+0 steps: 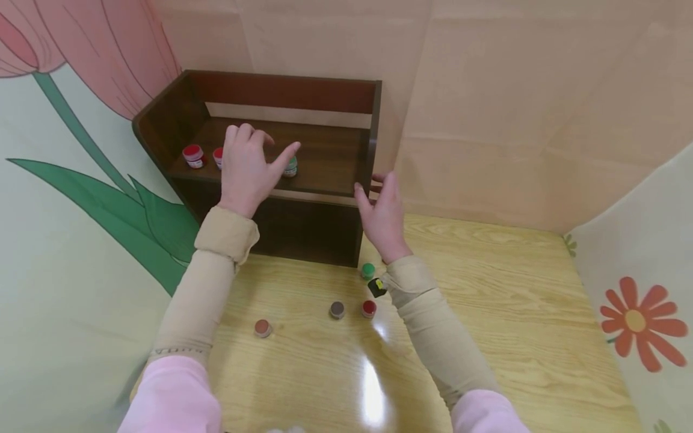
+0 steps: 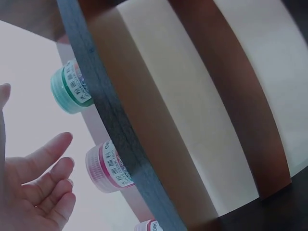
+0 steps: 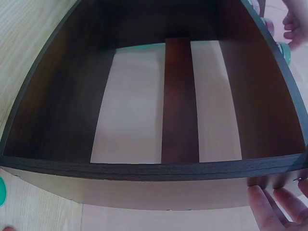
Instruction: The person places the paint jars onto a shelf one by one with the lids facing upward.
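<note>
A dark brown two-tier wooden shelf (image 1: 308, 231) stands at the back. On its upper board sit a red jar (image 1: 194, 156), a second red jar (image 1: 218, 157) partly behind my left hand (image 1: 246, 165), and a green jar (image 1: 290, 168). That hand hovers above the board, thumb and fingers spread apart. In the left wrist view its fingers are clear of the green jar (image 2: 72, 89) and the pink-red jar (image 2: 109, 168). My right hand (image 1: 385, 216) holds the shelf's right side panel, thumb at the front edge, fingertips (image 3: 262, 202) against the outer face.
On the wood-grain table lie a green-lidded jar (image 1: 368, 270), a dark red jar (image 1: 369, 308), a grey-brown jar (image 1: 337, 310) and a brown jar (image 1: 262, 328). A tulip-printed cloth (image 1: 81, 240) hangs on the left; a flower-printed cloth (image 1: 639, 252) is on the right.
</note>
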Action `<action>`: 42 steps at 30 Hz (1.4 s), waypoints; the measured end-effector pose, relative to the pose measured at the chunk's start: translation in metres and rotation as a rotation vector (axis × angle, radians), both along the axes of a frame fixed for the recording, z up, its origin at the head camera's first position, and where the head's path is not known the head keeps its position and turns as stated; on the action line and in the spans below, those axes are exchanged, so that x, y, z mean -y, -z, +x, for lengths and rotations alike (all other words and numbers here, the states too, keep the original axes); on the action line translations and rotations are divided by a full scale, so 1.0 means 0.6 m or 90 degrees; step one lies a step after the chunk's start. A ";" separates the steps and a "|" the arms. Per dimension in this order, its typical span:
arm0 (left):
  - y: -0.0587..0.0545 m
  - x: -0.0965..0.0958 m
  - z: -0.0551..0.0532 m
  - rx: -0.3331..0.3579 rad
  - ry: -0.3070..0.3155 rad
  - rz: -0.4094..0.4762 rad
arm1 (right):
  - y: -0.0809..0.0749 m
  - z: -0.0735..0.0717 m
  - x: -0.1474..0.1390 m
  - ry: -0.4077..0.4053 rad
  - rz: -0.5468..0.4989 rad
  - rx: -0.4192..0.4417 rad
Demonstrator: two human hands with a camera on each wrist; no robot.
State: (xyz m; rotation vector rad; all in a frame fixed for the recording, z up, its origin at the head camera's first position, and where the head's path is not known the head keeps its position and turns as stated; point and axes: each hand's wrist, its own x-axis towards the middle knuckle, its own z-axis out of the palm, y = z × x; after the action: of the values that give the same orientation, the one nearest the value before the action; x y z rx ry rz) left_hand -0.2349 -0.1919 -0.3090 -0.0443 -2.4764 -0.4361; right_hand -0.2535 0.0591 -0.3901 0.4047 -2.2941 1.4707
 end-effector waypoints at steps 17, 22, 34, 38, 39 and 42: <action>-0.008 -0.015 0.057 -0.177 0.131 -0.009 | -0.002 0.001 0.001 -0.003 0.000 -0.004; -0.009 -0.024 0.086 -0.174 0.163 0.021 | 0.001 -0.002 -0.001 -0.002 -0.001 -0.002; 0.019 -0.018 0.147 -0.187 0.189 0.045 | 0.000 -0.002 -0.002 -0.005 -0.002 0.000; 0.042 -0.010 0.166 -0.173 0.172 0.062 | 0.000 -0.001 -0.002 -0.002 -0.001 0.003; 0.048 -0.008 0.171 -0.163 0.170 0.064 | 0.000 0.000 -0.002 -0.001 0.001 0.004; 0.070 0.000 0.185 -0.119 0.167 0.073 | -0.001 0.000 -0.003 -0.001 0.001 0.005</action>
State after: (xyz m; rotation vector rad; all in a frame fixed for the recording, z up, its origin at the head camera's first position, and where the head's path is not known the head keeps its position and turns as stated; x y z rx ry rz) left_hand -0.1239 -0.1918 -0.3508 -0.3509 -2.2651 -0.6534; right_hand -0.2534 0.0609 -0.3894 0.4022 -2.3024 1.4742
